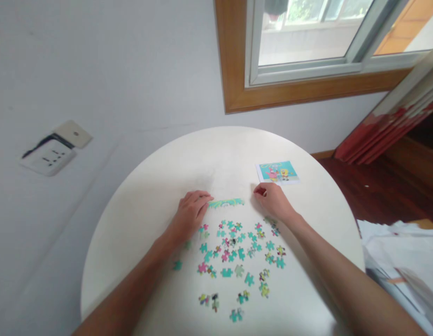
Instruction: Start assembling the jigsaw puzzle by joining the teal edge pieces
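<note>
The left hand (192, 212), thumb and fingers apart, touches the puzzle strip (226, 203), lying crosswise, broadside to the far edge of the desk (132, 219); right hand (272, 199): grip unclear.

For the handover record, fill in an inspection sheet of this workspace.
Surface: white round table, against a wall.
Job's things: joined puzzle strip; loose pieces scattered on its near side; picture card farther back, right.
Clutter: papers heaped beyond the table's right edge.
Hands: left hand at the strip's left end; right hand curled, contents unclear.
Cables: nothing seen.
Surroundings: window, curtain, wall socket.
</note>
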### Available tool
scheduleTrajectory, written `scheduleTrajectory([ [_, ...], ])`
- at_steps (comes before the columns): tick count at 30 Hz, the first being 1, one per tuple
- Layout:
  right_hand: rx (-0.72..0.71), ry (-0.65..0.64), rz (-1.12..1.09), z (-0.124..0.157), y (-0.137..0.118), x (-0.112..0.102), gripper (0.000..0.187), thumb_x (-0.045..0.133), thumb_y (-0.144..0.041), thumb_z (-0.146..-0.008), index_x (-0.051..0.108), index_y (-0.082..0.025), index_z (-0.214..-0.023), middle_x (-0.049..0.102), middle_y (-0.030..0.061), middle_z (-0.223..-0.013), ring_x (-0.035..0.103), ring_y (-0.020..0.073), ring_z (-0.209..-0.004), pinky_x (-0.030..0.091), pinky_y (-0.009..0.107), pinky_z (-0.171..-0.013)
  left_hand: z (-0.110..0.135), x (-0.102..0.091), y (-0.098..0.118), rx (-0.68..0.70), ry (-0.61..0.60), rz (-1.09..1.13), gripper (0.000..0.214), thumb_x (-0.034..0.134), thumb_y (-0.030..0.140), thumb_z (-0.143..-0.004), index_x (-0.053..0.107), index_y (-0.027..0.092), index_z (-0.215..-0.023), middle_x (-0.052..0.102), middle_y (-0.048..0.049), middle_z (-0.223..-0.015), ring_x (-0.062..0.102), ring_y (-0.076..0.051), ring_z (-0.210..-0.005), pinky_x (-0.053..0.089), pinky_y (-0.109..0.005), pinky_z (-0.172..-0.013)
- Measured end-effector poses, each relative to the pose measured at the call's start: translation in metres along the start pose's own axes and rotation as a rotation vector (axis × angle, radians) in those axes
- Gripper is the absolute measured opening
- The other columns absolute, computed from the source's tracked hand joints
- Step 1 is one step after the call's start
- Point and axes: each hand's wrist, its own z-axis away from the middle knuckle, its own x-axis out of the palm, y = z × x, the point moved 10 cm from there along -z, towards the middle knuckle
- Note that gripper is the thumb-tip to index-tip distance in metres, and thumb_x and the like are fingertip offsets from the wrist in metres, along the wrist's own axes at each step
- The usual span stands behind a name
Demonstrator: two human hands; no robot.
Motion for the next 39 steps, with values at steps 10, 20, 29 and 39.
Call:
scheduleTrajectory([
  [10, 0.006, 0.002, 0.005, 0.0, 0.003, 0.003, 0.013, 0.058, -0.016, -0.078, 0.071, -0.019, -0.08, 0.07, 0.0037, -0.075, 0.059, 0.0159, -0.064, 0.038, 0.027, -0.06, 0.001, -0.012, -0.007, -0.043, 0.106, 0.046, 0.03, 0.039, 0.022, -0.098, 0.064, 0.019, -0.115, 0.063, -0.0071, -0.116, 0.053, -0.023, -0.111, 0.042, -0.043, -0.101],
  [20, -0.076, -0.039, 0.042, 0.007, -0.019, 0.007, 0.014, 0.057, -0.023, -0.085, 0.071, -0.02, -0.087, 0.07, 0.0061, -0.084, 0.059, 0.0168, -0.069, 0.039, 0.028, -0.064, 0.004, 0.012, 0.03, 0.119, -0.079, 0.001, 0.035, 0.043, 0.023, -0.1, 0.059, 0.023, -0.131, 0.058, -0.0048, -0.138, 0.043, -0.025, -0.127, 0.035, -0.046, -0.106],
  [29, -0.164, -0.063, 0.118, 0.016, -0.037, 0.018, 0.013, 0.064, -0.026, -0.084, 0.071, -0.022, -0.094, 0.065, 0.0045, -0.095, 0.059, 0.0166, -0.074, 0.04, 0.03, -0.069, 0.002, 0.022, 0.03, 0.11, -0.106, -0.081, 0.039, 0.052, 0.029, -0.097, 0.056, 0.029, -0.136, 0.049, -0.0074, -0.142, 0.038, -0.029, -0.13, 0.032, -0.048, -0.107],
  [39, -0.195, -0.069, 0.16, 0.018, -0.043, 0.024, 0.013, 0.067, -0.021, -0.084, 0.07, -0.022, -0.097, 0.064, 0.0037, -0.096, 0.059, 0.0163, -0.075, 0.04, 0.029, -0.069, 0.0, 0.033, 0.057, 0.151, -0.151, -0.157, 0.043, 0.053, 0.04, -0.096, 0.052, 0.04, -0.139, 0.035, -0.0047, -0.153, 0.027, -0.033, -0.139, 0.025, -0.056, -0.11],
])
